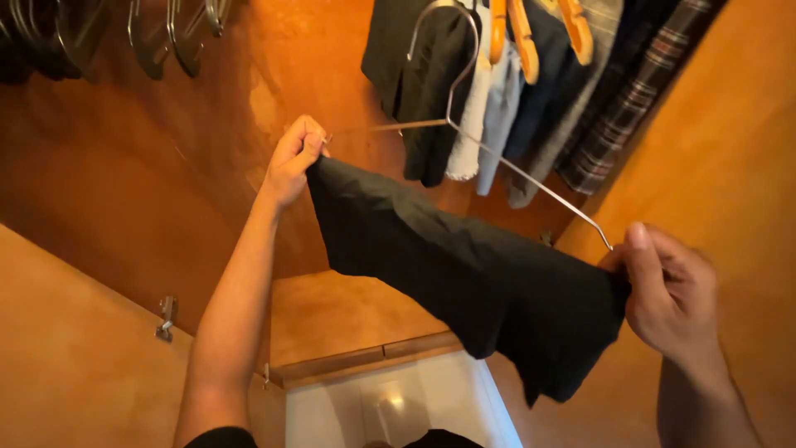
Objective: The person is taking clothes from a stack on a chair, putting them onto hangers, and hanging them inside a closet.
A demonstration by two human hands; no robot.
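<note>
Garment: a dark cloth garment (464, 274) hangs over the wire hanger (497, 162), stretched between both hands inside an orange-brown wardrobe.
Left hand: the left hand (294, 162) has its fingers closed on the garment's upper corner and, it seems, the hanger's end there.
Right hand: the right hand (667, 290) pinches the garment's other corner at the hanger's far end, thumb on top.
Handling: likely light, soft and limp, apt to slide off the thin wire; best held at the corners, against the wire.
Nearby: hung clothes (531, 91) above the hanger; empty hooks (170, 37) further left of it.
</note>
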